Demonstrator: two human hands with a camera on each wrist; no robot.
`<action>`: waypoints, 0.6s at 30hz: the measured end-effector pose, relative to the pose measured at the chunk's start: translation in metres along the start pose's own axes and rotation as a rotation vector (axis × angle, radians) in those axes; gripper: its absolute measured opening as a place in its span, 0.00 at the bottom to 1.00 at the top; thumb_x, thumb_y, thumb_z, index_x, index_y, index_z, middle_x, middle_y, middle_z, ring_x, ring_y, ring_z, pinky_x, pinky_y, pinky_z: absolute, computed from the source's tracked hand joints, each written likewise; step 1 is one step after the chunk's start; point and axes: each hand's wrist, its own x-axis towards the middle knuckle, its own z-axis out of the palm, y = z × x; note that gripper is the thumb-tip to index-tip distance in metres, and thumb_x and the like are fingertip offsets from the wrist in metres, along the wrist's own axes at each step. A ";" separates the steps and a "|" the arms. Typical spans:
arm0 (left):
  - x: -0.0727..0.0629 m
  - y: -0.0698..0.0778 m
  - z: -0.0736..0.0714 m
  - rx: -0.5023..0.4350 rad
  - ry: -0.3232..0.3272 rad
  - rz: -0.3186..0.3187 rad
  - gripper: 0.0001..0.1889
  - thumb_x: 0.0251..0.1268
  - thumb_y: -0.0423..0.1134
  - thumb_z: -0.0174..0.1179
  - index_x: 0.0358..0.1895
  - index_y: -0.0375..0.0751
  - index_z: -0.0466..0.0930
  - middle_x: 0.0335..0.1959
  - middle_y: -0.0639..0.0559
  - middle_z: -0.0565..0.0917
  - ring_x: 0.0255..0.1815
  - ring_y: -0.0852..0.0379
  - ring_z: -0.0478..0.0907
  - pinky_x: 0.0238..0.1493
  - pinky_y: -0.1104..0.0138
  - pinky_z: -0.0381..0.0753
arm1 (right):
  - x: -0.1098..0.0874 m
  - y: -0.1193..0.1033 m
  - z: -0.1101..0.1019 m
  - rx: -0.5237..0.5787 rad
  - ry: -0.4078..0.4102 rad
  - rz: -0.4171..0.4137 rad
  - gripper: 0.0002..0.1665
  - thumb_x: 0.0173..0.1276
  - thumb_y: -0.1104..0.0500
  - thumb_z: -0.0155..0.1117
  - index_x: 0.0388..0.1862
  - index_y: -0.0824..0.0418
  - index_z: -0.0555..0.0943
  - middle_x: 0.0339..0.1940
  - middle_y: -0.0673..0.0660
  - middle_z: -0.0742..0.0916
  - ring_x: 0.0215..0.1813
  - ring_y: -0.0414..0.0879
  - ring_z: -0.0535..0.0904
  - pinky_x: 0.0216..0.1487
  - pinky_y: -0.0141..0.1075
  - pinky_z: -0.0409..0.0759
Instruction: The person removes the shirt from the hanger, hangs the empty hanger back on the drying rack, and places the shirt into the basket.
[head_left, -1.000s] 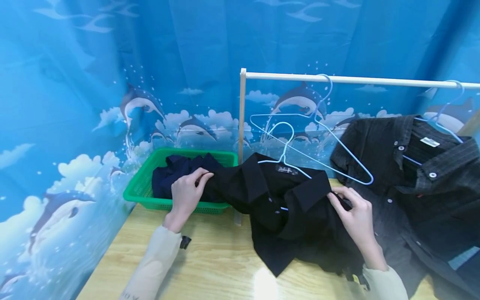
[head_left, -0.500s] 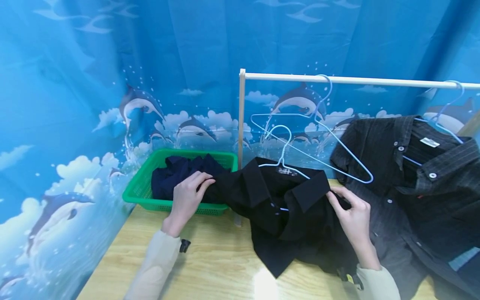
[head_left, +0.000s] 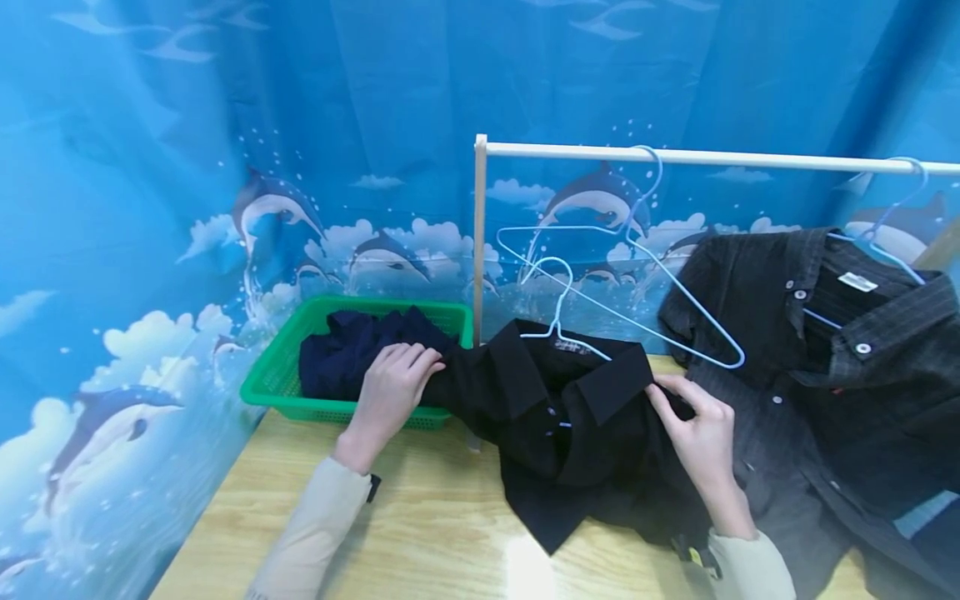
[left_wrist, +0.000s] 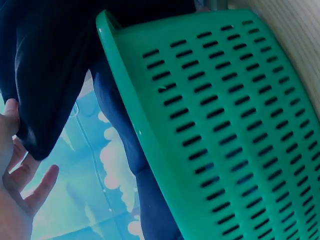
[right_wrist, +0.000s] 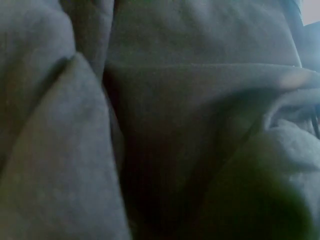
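A black collared shirt (head_left: 517,392) spreads between my hands, with a light blue hanger (head_left: 557,312) inside it and the hook rising from the collar. My left hand (head_left: 393,387) pinches the shirt's sleeve in front of the green basket. In the left wrist view, the left hand (left_wrist: 20,175) grips a fold of the dark cloth (left_wrist: 47,95) between thumb and fingers. My right hand (head_left: 697,425) pinches the shirt at the shoulder beside the collar. Dark fabric (right_wrist: 165,125) fills the right wrist view, hiding the right fingers there.
A green basket (head_left: 258,387) holding navy clothing (head_left: 337,358) stands on the wooden table (head_left: 420,533) at left. From the white rack bar (head_left: 750,158) hang a bare light blue hanger (head_left: 693,302) and a dark striped shirt (head_left: 757,292). A blue dolphin curtain (head_left: 375,100) stands behind.
My left hand has shifted slightly right, bringing the sleeve closer to the collar. The hanger hook in the shirt has moved a little left and down. The right hand has moved slightly left.
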 end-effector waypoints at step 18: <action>0.024 0.058 0.029 -0.245 0.099 -0.055 0.02 0.70 0.30 0.63 0.41 0.36 0.85 0.35 0.46 0.85 0.36 0.48 0.81 0.44 0.58 0.83 | -0.011 -0.014 0.022 0.104 -0.051 -0.054 0.17 0.50 0.81 0.74 0.37 0.67 0.88 0.34 0.63 0.90 0.46 0.21 0.78 0.51 0.16 0.72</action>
